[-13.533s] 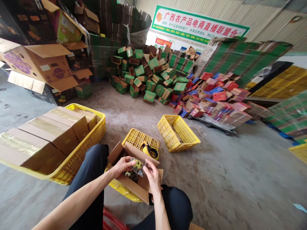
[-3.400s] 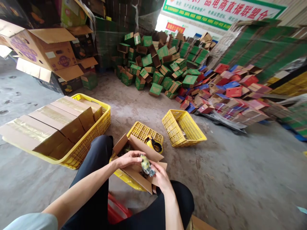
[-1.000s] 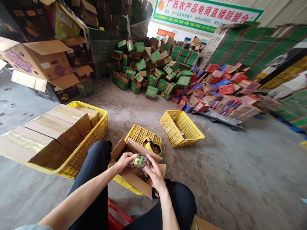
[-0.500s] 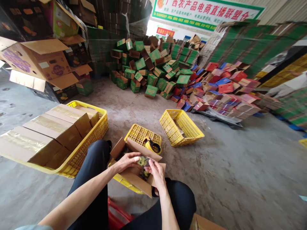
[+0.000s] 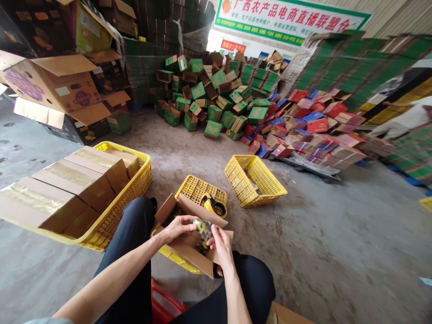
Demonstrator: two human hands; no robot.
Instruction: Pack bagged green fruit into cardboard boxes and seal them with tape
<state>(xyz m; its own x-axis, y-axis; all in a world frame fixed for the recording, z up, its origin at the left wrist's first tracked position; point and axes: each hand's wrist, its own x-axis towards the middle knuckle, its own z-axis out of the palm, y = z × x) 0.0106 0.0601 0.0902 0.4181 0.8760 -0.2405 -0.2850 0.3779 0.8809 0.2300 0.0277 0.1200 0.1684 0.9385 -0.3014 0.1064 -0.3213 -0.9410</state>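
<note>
Between my two hands is a small clear plastic packet with yellow-green and dark spotted contents; their exact kind I cannot make out. My left hand pinches its left end, and my right hand grips the right end. Both are just above an open cardboard box with its flaps up. Inside the box lie more dark and yellowish packets, partly hidden by my hands. The box rests on a yellow crate between my knees.
A yellow-black tape dispenser sits on an upturned yellow crate just beyond. Taped cartons fill a large yellow basket at left. Another yellow basket stands ahead. Heaps of green boxes lie behind; a person's sleeve shows at right.
The packet stays in both hands; it has turned and been stretched out between the fingers, with its right end now lower. At right, the other person's arm has come further into view.
</note>
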